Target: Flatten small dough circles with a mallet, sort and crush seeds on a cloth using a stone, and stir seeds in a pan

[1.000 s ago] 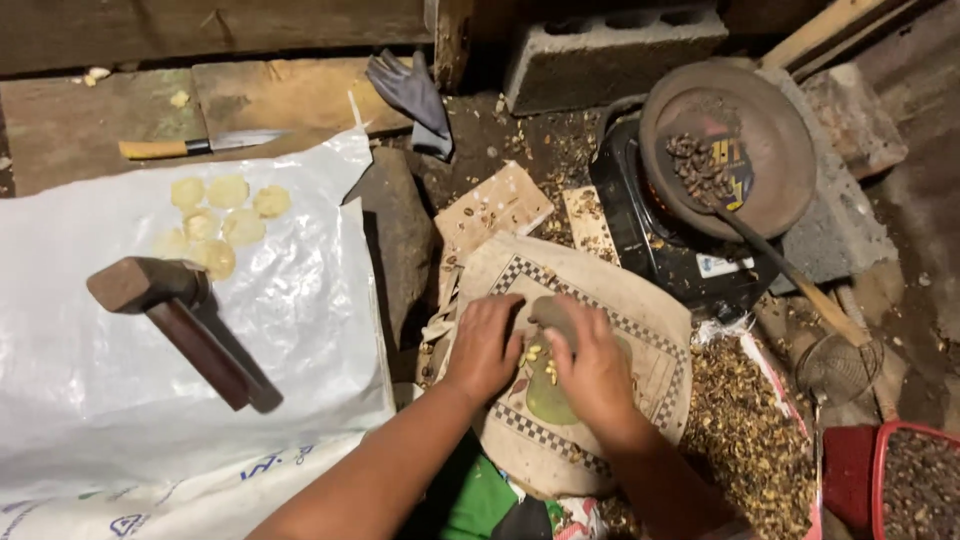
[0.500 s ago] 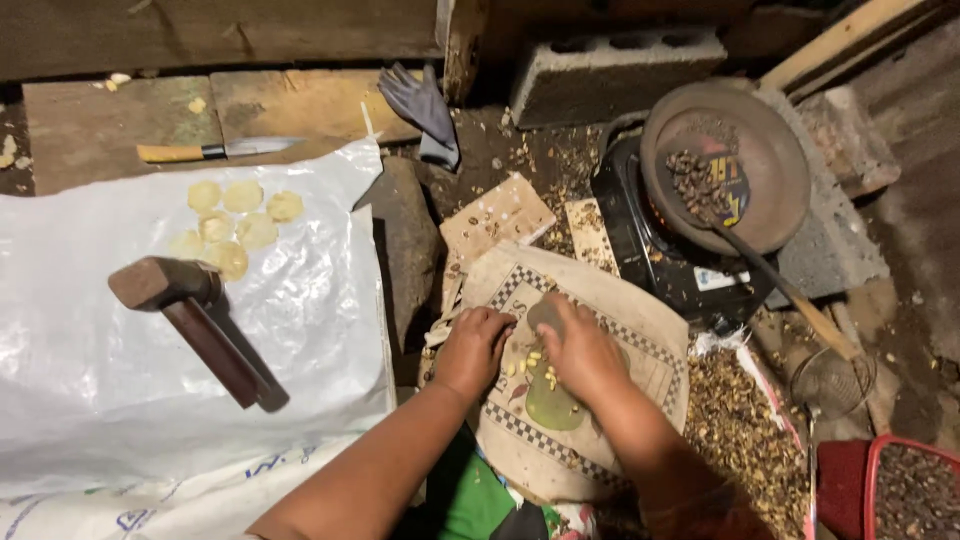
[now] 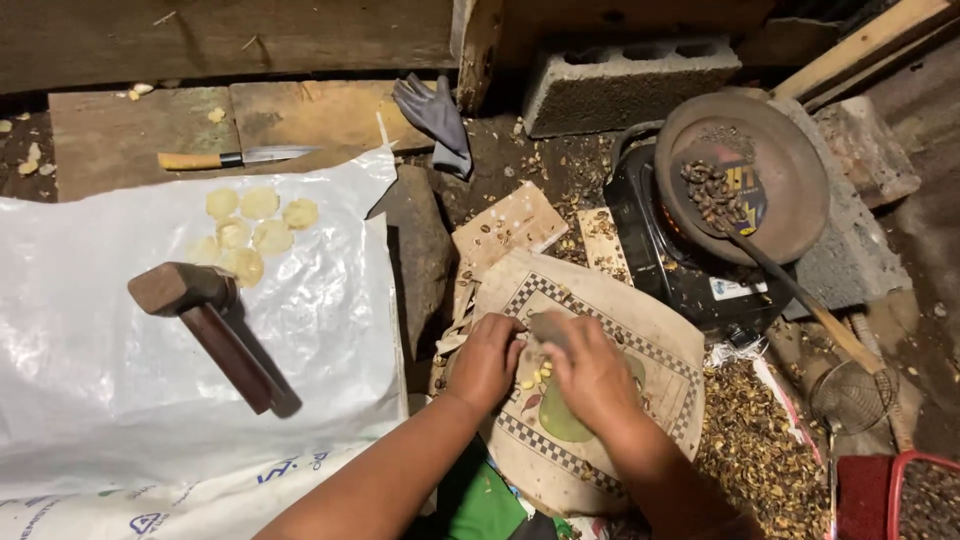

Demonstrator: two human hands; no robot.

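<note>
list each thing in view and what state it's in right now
left hand: palm down on the patterned cloth, fingers curled
right hand: palm down on the cloth beside it
patterned cloth: spread flat, yellow bits between the hands
wooden mallet: lying unheld on the white plastic sheet
white plastic sheet: spread out, wrinkled
flattened yellow discs: clustered on the sheet
knife: lying flat, unheld
grey glove: lying crumpled
round pan: on the black stove, holding dark seeds

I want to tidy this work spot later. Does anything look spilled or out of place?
Yes. Husk debris lies scattered on the ground right of the patterned cloth where both hands work, with more bits near the concrete block. A grey glove lies crumpled on the dirt.
</note>
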